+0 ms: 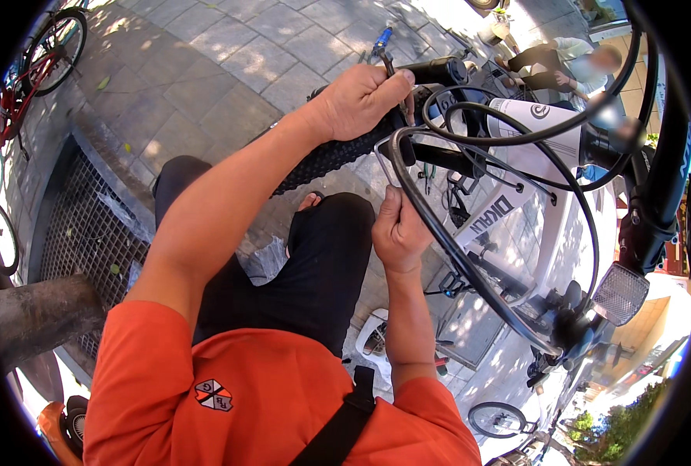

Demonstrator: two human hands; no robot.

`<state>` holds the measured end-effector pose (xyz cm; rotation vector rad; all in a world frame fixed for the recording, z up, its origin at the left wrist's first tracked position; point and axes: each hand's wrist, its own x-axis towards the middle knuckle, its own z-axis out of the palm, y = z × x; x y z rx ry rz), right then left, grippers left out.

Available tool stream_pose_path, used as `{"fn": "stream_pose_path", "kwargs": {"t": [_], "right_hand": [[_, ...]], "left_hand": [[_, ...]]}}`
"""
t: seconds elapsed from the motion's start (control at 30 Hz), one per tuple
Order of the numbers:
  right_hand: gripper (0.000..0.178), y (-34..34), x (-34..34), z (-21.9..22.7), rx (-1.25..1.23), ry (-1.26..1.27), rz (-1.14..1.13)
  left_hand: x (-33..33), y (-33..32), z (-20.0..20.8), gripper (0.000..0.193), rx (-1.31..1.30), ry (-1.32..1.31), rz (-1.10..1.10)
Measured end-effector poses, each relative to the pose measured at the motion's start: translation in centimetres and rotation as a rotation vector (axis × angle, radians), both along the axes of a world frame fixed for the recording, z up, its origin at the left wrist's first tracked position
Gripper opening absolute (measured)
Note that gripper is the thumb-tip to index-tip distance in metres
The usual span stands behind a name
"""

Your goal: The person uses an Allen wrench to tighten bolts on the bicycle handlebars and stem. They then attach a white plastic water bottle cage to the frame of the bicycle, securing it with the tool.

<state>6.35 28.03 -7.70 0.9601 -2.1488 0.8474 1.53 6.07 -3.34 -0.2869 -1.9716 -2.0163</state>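
Beside the knobbly rubber tyre (326, 161): left hand (368, 101) clenched, contents unclear.
Right hand (400, 231): pinching bent metal rod (384, 167).
White bicycle frame (543, 128): right of tyre.
Obstruction: looped black cables (481, 143) across frame.
Ground: stone paving (233, 50).

Paving slabs (256, 58) and parked bicycles (5, 144) show a sidewalk (198, 109).

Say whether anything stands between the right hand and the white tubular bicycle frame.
Yes: a thick, curved black cable passes between the right hand and the white tubular bicycle frame in this view; depth clearance is unclear.
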Motion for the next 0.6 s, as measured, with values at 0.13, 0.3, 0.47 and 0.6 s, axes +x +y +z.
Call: {"fn": "stream_pose_path", "kwargs": {"t": [0.13,0.3,0.47,0.6], "right_hand": [[0.008,0.0,-0.4,-1.4,-0.021,-0.023,-0.006],[0.009,0.0,-0.9,-2.5,-0.019,-0.031,0.001],[0.014,-0.8,-1.2,-3.1,-0.085,-0.035,0.067],[0.015,-1.0,-1.0,-4.1,-0.108,-0.069,0.075]], "left_hand": [[-0.3,0.0,-0.1,0.057,-0.013,0.017,0.018],[0.0,0.0,0.4,0.057,-0.042,-0.019,0.057],[0.2,0.0,0.3,0.057,-0.055,-0.022,0.069],[0.4,0.0,0.0,0.057,-0.071,-0.01,0.081]]}}
